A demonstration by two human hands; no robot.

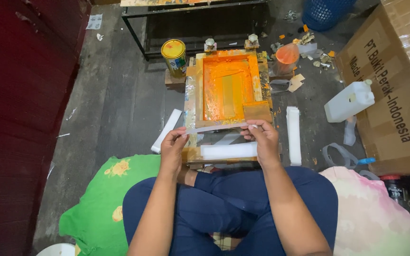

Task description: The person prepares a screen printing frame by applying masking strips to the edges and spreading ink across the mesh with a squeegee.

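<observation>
I sit cross-legged on the floor in front of a wooden screen-printing frame (191,102) smeared with orange ink. My left hand (174,146) and my right hand (261,137) each pinch one end of a thin clear plastic strip (217,128), held level over the frame's near edge. A wooden-handled squeegee (257,111) lies in the frame's near right corner, just beyond my right hand. A white strip (228,150) rests on the board below the strip I hold.
Stacks of white strips lie left (166,130) and right (293,135) of the frame. A yellow tin (174,57), an orange-filled cup (287,58), a white jug (349,100), a large cardboard box (395,85), a blue basket (326,12) and a black metal rack (191,9) surround it. Green cloth (100,199) lies beside my knee.
</observation>
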